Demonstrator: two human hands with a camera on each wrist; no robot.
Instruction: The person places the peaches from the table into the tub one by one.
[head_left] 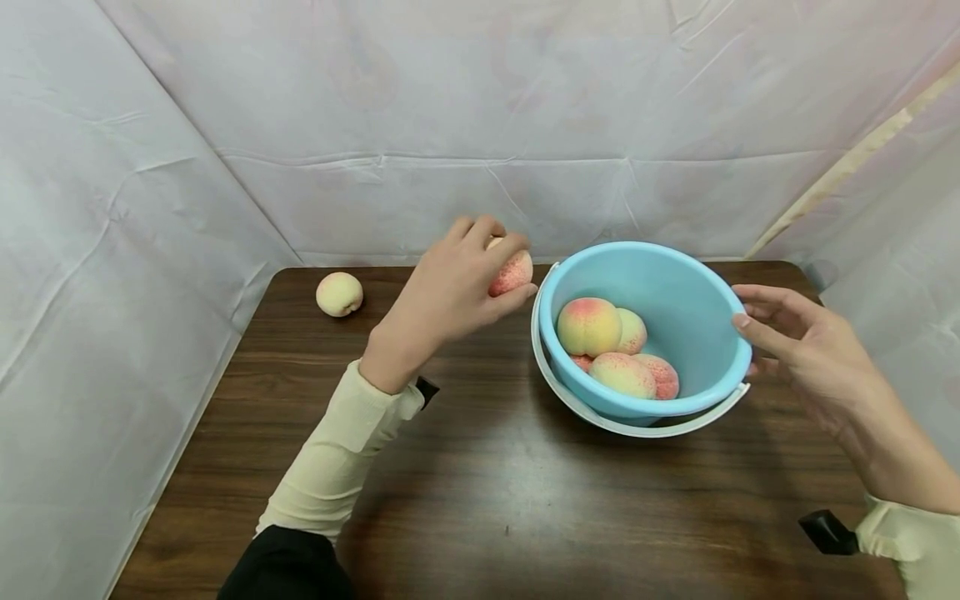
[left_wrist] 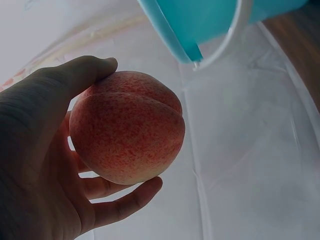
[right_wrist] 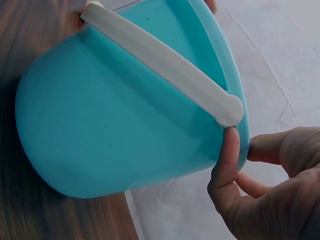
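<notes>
My left hand grips a red-speckled peach, its thumb on one side and its fingers curled along the other. It holds the peach just left of a light blue bucket, at about rim height. Several yellow and pink peaches lie inside the bucket. At the bucket's right side my right hand holds the rim, thumb at the edge and fingers against the outer wall. In the right wrist view a fingertip sits right under the end of the white handle, which hangs down.
A pale yellow peach lies at the back left of the dark wooden table. White sheeting hangs behind the table and along both sides, close to its back edge.
</notes>
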